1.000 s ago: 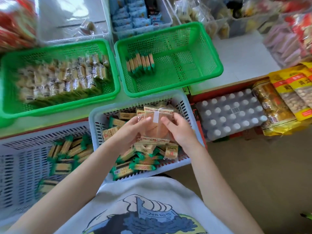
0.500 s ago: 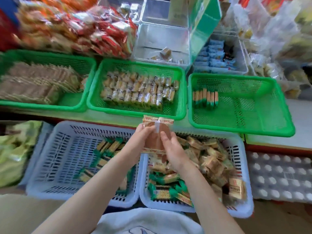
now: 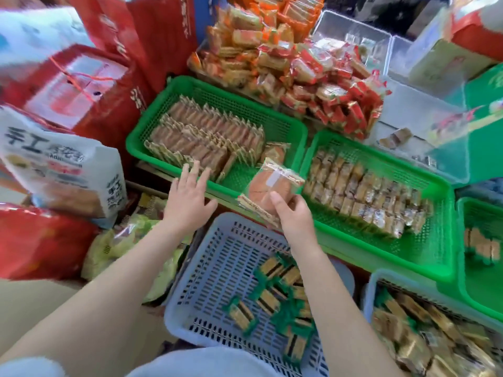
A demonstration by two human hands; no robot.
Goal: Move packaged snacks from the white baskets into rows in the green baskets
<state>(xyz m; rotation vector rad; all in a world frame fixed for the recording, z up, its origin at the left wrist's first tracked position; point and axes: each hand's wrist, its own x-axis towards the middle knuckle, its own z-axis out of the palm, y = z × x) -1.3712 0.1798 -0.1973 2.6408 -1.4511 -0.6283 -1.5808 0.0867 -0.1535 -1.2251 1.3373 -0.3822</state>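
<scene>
1. At the centre of the frame, the right hand (image 3: 292,216) pinches a clear-wrapped round cake packet (image 3: 270,186) by its lower edge, thumb on the front and fingers closed behind it. The packet hangs over the near rim of the upper-left green basket (image 3: 217,85), tilted, with its white label facing up.
2. Left of it, the left hand (image 3: 187,198) is spread wide and holds nothing. It hovers at that basket's near-left corner, close to the standing rows of similar packets (image 3: 206,137).
3. The step in hand looks like adding this packet to those rows. A bare patch of green mesh shows at the basket's near right, beside one loose packet (image 3: 273,153) lying flat.
4. To do it well, turn the packet upright on its edge so it matches its neighbours, then slide it against the end of the nearest row rather than dropping it flat.
5. The free hand could brace the row end so the leaning packets do not topple as the new one goes in.
6. A light grip seems wise, since the wrapper is thin and the cake may crush.
7. Below, the white basket (image 3: 206,268) holds a few green-ended bars (image 3: 268,297), a different snack that likely belongs in another basket.
</scene>
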